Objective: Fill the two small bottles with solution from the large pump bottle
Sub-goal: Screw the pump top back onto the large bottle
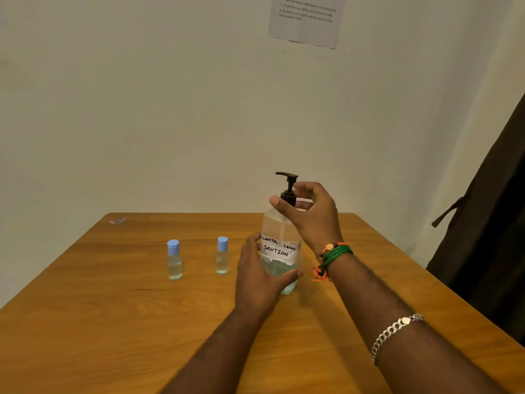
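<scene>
The large clear pump bottle stands on the wooden table, with a black pump head and a paper label reading "contact lens solution". My left hand grips its lower body from the left. My right hand curls its thumb and fingers around the black pump collar at the neck. Two small clear bottles with blue caps stand upright to the left: one small bottle close to the pump bottle and the other small bottle further left. Both are capped and show clear liquid inside.
A printed paper sheet hangs on the wall above. A small wrapper lies near the table's far left corner. A dark curtain hangs at the right, beside the table's right edge.
</scene>
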Available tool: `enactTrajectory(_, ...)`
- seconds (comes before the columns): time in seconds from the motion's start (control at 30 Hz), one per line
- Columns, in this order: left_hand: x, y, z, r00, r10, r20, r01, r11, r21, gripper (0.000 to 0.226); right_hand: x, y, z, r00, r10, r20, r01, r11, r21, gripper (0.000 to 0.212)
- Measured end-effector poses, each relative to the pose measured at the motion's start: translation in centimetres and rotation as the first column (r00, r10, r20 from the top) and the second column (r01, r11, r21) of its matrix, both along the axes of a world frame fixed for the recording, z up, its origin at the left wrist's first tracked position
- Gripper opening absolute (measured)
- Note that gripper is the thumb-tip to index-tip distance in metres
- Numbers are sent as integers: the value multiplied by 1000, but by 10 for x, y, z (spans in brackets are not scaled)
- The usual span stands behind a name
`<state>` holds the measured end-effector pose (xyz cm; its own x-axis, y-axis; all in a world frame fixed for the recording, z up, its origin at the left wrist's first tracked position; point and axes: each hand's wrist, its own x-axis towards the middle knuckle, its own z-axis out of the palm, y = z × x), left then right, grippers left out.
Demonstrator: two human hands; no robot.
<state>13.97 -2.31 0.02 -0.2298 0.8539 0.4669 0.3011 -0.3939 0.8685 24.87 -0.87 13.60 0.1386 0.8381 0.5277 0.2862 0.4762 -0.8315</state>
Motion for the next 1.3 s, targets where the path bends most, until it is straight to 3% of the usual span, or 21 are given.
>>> enactTrajectory(0.13, 1, -1, 1, 1000, 1, 4, -1, 1000, -4, 113, -4, 2, -5, 1000, 1, -20, -1, 1000, -4, 27)
enactTrajectory(0.33, 2, -2, 3, 1000, -3, 5, 3, 1000, 5, 110, -10, 4, -9, 990, 17, -140, -20, 1000, -16, 45)
enactTrajectory(0.5, 2, -1, 2, 1000, 12, -8, -11, 1000, 5, 109, -8, 6, -20, 963, 116, -243, -117, 993, 10, 17)
enactTrajectory(0.73, 2, 5, 1, 996, 56, -63, -55, 998, 11, 108, -5, 13, -32, 913, 195, -358, -180, 981, 74, 53)
enactTrajectory(0.9, 3, 11, -1, 995, 64, -75, -64, 998, 2, 105, -6, 14, -41, 871, 245, -426, -227, 969, 94, 26)
enactTrajectory(1.07, 5, 15, -3, 995, 62, -75, -64, 998, -22, 103, -7, 15, -44, 869, 252, -427, -242, 967, 78, 44)
enactTrajectory(1.23, 6, 16, -3, 995, 67, -74, -68, 998, -13, 100, -8, 13, -40, 869, 261, -421, -275, 961, 29, 23)
enactTrajectory(1.3, 6, 16, -3, 995, 61, -74, -63, 998, -17, 103, -8, 13, -41, 875, 217, -432, -229, 973, 26, 41)
